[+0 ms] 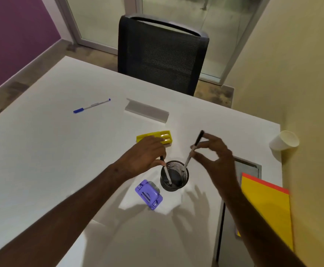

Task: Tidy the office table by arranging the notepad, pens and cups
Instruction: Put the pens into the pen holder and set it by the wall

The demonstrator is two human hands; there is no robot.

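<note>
A white table [41, 160] lies mostly bare on its left side, with only a blue pen [91, 106] far back. Around the black mesh pen holder [174, 178] space is tight: a purple stapler [149, 194] just left, a yellow box [154, 138] behind, a yellow notepad [267, 207] to the right. A tipped paper cup [284, 140] lies at the right edge.

We see both hands over the black mesh pen cup [174, 177] on the white table [41, 160]. Left hand [144, 156] holds a black-capped white pen [166, 172] with its tip inside the cup; right hand [213, 153] pinches a second black-capped pen [193, 151], tip at the rim. Blue-capped pen [91, 106] lies well apart.
</note>
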